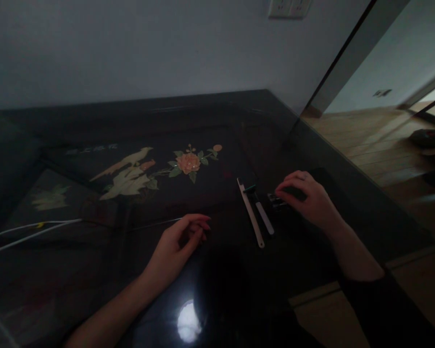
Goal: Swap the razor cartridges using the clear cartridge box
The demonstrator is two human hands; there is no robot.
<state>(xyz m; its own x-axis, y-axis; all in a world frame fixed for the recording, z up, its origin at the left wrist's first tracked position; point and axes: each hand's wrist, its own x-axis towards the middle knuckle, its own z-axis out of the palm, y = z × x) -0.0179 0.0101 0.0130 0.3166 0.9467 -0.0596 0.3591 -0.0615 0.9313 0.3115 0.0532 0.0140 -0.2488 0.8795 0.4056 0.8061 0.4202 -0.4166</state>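
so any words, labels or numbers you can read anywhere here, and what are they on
Nothing here reads clearly.
Pale characters on the inlaid table top, above the bird design: too blurred and dim to read.
White strips and the dark object under the right hand: no legible marking.
Wall outlet: no text visible.

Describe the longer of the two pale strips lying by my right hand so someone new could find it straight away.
Start at the dark glossy table with the inlaid orange flower. Just right of the flower, beside the right hand, two pale strips lie side by side. The longer strip is the left one, running diagonally toward the viewer well past the shorter strip.
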